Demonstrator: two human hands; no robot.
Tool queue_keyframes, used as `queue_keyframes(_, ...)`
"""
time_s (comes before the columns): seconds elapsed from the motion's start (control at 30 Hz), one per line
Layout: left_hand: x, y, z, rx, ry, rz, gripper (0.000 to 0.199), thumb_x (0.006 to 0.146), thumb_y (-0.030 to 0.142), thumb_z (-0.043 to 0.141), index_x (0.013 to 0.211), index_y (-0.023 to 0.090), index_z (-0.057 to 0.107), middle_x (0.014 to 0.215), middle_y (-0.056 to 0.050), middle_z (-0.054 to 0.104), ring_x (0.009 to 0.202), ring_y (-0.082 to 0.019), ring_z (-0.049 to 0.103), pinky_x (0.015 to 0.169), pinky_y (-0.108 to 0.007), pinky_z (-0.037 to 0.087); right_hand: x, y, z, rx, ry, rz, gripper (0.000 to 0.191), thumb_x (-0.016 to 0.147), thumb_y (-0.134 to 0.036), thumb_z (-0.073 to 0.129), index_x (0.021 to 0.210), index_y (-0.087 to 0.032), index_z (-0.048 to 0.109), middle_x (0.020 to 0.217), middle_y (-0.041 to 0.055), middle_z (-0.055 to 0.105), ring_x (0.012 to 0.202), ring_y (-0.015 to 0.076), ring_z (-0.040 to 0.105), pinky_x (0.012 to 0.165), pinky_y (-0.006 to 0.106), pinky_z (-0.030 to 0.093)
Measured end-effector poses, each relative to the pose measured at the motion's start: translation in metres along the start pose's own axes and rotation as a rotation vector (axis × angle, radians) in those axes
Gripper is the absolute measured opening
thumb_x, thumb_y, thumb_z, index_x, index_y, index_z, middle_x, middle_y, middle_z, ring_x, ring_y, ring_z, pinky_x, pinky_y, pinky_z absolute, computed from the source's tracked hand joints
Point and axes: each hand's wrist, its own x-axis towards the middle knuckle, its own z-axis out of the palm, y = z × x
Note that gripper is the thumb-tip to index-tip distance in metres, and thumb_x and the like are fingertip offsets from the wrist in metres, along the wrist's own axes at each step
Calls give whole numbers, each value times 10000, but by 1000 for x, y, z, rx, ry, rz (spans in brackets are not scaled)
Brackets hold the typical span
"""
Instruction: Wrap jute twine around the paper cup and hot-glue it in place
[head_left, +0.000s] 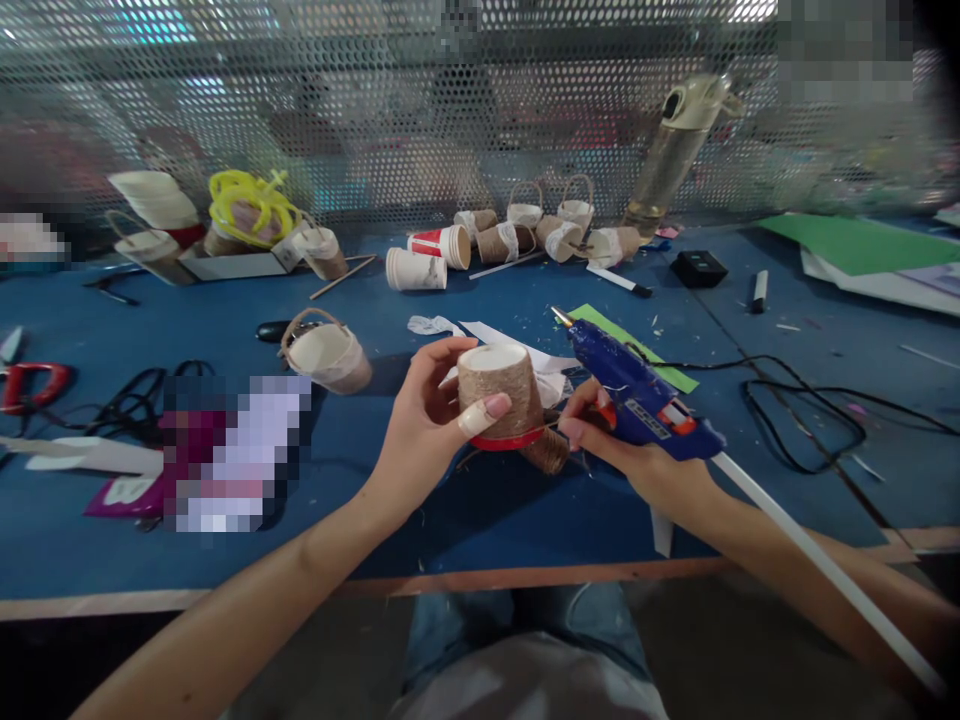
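My left hand (pixel 435 405) is wrapped round an upside-down paper cup (pixel 499 395), its thumb across the front. Brown twine covers the cup's side; the white base faces up and a red rim shows below. My right hand (pixel 600 425) is closed just right of the cup, thumb and forefinger pinched on a thin strand of twine (pixel 553 427). A blue hot glue gun (pixel 626 380) lies against that same hand, nozzle pointing up and left, with a long white glue stick (pixel 825 570) out its back. Its handle is hidden. Behind the cup's rim sits a twine roll (pixel 549 455).
A small basket cup (pixel 330 355) stands at left, near a purple packet (pixel 124 495) and red-handled scissors (pixel 37 388). Several twine-wrapped cups (pixel 506 242) and a water bottle (pixel 667 150) line the mesh screen. The black cable (pixel 795 465) loops at right; white paper scraps (pixel 517 345) lie behind the cup.
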Motion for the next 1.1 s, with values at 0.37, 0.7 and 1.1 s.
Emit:
queue_keyframes(0.37,3,-2,-2,1,-68,35,514,707,300,967,1134,265,684,1113,-9,702,936,-149,690,801,-242,600,0,-4,2,0,11,82,164,824,-317,838,827,-233,697,790,-6,697,700,155,661,686,305,590)
queue_keyframes(0.7,3,-4,-3,-18,-102,58,523,707,298,965,1154,280,696,1145,-17,710,1001,-171,694,883,-283,602,1,-1,2,27,8,87,194,821,-348,845,805,-263,672,822,12,712,748,195,685,791,391,619)
queue_keyframes(1.1,1,-5,-6,17,-129,92,559,702,304,969,1177,284,674,1169,-26,706,1056,-192,697,942,-322,596,1,-5,2,81,-50,68,189,815,-216,828,849,-257,646,779,-20,709,651,144,680,705,341,657)
